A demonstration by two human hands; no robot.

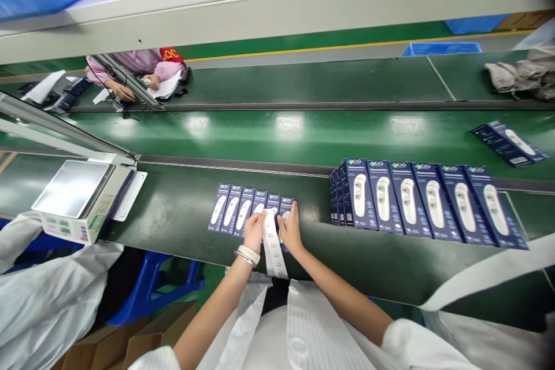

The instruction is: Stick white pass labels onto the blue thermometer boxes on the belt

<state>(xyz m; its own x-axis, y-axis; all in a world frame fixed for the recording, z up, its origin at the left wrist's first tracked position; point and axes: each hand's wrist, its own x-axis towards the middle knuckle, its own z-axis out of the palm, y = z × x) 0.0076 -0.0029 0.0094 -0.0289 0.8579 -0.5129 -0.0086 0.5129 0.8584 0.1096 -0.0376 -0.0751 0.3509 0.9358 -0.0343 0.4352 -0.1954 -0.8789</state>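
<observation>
My left hand pinches a long white strip of printed labels, which hangs down toward my lap. The strip's upper end lies over the front of a thermometer box near the right end of a short row of dark blue thermometer boxes. My right hand is around the right-most thermometer box of this row, fingers along its right side and thumb at its front. The strip and my hands hide parts of the last few boxes.
A larger group of thermometer boxes stands to the right. One loose box lies on the green belt beyond. At left are a scale-like device and a co-worker's white sleeve. Another person sits across, behind a metal post.
</observation>
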